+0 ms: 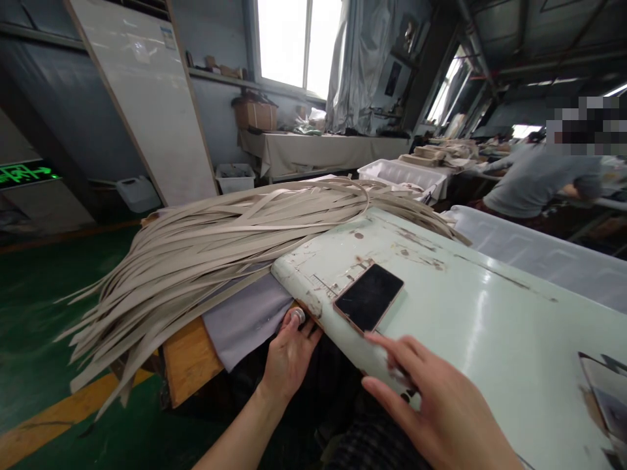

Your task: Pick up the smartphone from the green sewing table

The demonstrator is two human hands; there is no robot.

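- While the left hand (289, 356) reached under the near corner of the pale green table (490, 313), its fingertips pinched a small round metal knob (297, 316) at the table's edge, thumb and forefinger closed on it.
- The right hand (431, 405) lay open and flat on the tabletop, fingers spread and pointing away to the upper left, grasping nothing, just short of the phone (368, 297).
- The phone lay face up, dark screen showing, near the table's left edge; its long axis ran from the near left to the far right, the near end just beside the right fingertips.
- A heap of long beige strips (206, 254) lay left of the table on a grey cloth (245, 316), their long run from the far right to the near left, ends drooping over a wooden bench (189, 356).
- Another person (539, 179) bent over a far table.
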